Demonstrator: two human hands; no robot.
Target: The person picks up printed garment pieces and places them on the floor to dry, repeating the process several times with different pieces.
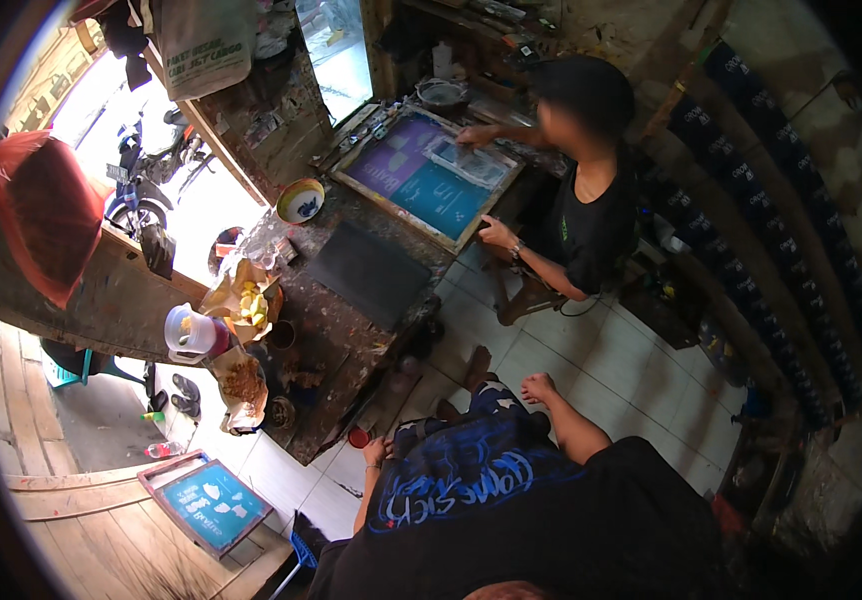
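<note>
My left hand [376, 451] is beside the front corner of the workbench, its fingers closed at the rim of a small round red cup [358, 437]. Over the tiled floor, to the right of my knees, my right hand [539, 388] is loosely curled; whether anything is inside it is hidden. Across from me a seated person in black [591, 200] works over a wooden-framed printing screen [448, 205] with purple and teal areas. One of that person's hands rests on the mesh, the other at the frame's near corner.
On the stained bench [336, 375] lie a dark flat board [369, 273], a paint bowl [301, 201], a food-filled paper wrapper [251, 303], a plastic jug [187, 330] and fried food on paper [241, 385]. Another framed screen [209, 503] lies lower left. Printed dark cloths [751, 190] hang at right.
</note>
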